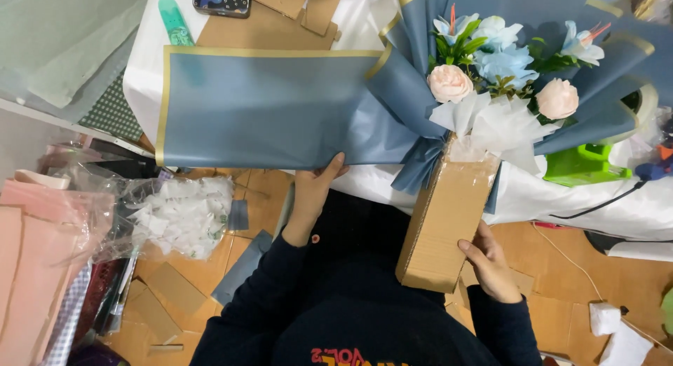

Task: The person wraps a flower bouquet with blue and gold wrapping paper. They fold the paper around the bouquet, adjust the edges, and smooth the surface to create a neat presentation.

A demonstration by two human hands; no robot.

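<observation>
My left hand (313,192) pinches the near edge of a blue wrapping sheet (259,106) with a gold border, spread flat on the white table (596,205). My right hand (487,263) holds the lower end of a long cardboard box (445,222) that tilts up toward the table. Out of the box's top rises a bouquet (501,64) of pink and pale blue flowers with white tissue, wrapped in folds of the same blue paper.
A phone (221,0), cardboard pieces (273,26) and a teal tool (174,21) lie at the table's far side. A green tape dispenser (583,164) sits at the right. Pink paper (35,268), a plastic bag (175,215) and cardboard scraps litter the floor.
</observation>
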